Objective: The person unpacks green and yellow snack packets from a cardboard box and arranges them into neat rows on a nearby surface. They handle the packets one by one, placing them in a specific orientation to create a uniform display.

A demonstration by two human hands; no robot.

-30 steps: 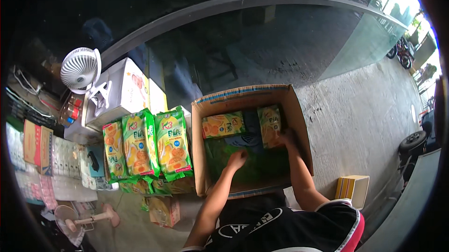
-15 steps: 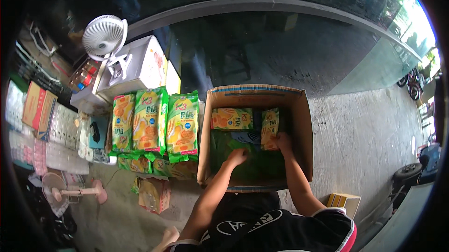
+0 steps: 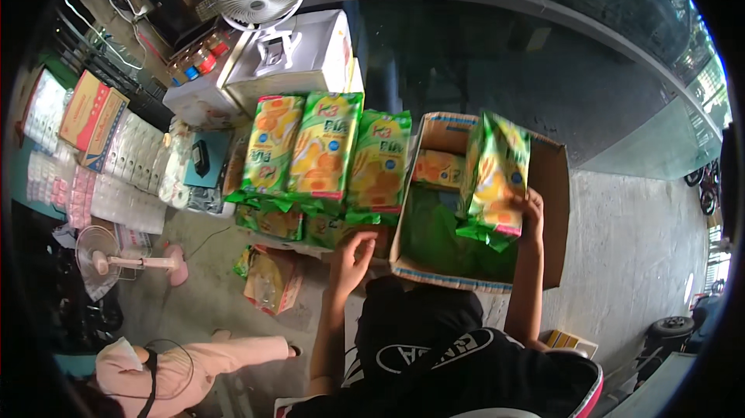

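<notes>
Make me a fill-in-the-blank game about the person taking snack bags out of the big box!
1. The right hand holds up a green and yellow snack bag over the cardboard ____.
2. The left hand holds ____.
3. More snack bags lie in a row on the ____ side of the cardboard box.
4. A white ____ stands on the white box at the top.

Missing words: box; nothing; left; fan
</notes>
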